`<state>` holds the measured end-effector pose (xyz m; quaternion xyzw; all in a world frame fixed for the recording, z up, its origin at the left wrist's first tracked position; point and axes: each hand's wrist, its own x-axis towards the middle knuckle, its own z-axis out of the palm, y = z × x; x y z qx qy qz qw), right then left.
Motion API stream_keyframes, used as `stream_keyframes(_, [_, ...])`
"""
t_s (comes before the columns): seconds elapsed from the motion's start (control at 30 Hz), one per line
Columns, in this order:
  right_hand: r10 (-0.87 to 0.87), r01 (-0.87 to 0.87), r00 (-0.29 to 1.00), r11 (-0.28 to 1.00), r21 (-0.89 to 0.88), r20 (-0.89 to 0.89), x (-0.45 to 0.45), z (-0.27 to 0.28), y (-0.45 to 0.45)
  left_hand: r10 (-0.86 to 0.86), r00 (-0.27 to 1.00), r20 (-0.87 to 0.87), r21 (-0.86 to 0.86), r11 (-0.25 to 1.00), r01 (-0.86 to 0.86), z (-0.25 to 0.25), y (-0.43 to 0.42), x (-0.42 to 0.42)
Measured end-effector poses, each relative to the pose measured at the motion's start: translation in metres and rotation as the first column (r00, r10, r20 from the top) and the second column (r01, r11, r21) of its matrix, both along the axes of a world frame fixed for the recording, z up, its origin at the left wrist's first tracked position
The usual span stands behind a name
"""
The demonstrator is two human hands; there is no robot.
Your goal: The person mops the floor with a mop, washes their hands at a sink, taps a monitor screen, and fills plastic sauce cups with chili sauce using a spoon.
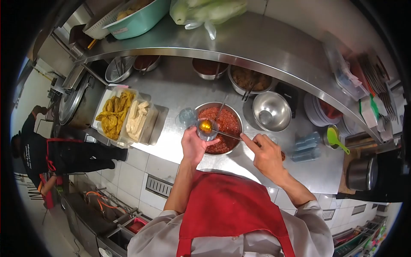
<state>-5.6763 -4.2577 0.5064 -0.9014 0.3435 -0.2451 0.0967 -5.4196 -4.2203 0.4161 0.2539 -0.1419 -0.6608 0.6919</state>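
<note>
My left hand (195,147) grips a small clear plastic cup (208,135) over the near left part of a metal bowl of chopped red salsa (229,120). My right hand (266,153) is closed around the thin metal handle of a spoon (229,134), which runs leftward to the cup. Shiny golden colour shows at the cup; I cannot tell whether it is the spoon's bowl or something inside. Another utensil (221,107) leans in the salsa. More clear cups (187,116) stand just left of the bowl.
Plastic tubs hold yellow pieces (114,112) and pale strips (138,116) at left. Right of the salsa are an empty steel bowl (271,111), stacked clear lids or cups (306,147) and a green spoon (338,139). A metal shelf (257,40) overhangs the back. A co-worker (64,154) stands at far left.
</note>
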Motion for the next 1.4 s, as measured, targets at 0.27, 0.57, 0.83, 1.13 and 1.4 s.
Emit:
stream_keyframes(0.27, [-0.052,-0.084,0.965,0.869,0.488,0.259,-0.011,0.003,-0.012,0.054,0.994,-0.097,-0.013,0.998,-0.056,-0.005,-0.004,-0.002])
stream_keyframes(0.57, [-0.095,0.071,0.992,0.961,0.267,0.08,-0.014,-0.007,-0.039,0.225,0.966,0.127,-0.225,0.955,-0.193,-0.024,0.01,0.023])
stream_keyframes(0.83, [-0.055,0.079,0.894,0.996,0.035,-0.444,0.03,-0.064,-0.038,0.351,0.929,0.118,-0.151,0.931,-0.333,-0.024,0.032,0.041])
stream_keyframes(1.13, [-0.144,0.23,0.968,0.828,0.511,-0.204,-0.004,-0.064,-0.075,0.296,0.943,0.154,-0.112,0.953,-0.281,-0.021,0.038,0.034])
stream_keyframes(1.4, [-0.253,0.264,0.961,0.728,0.632,-0.109,-0.024,-0.011,-0.053,0.254,0.928,0.274,-0.044,0.967,-0.252,-0.022,0.022,0.026])
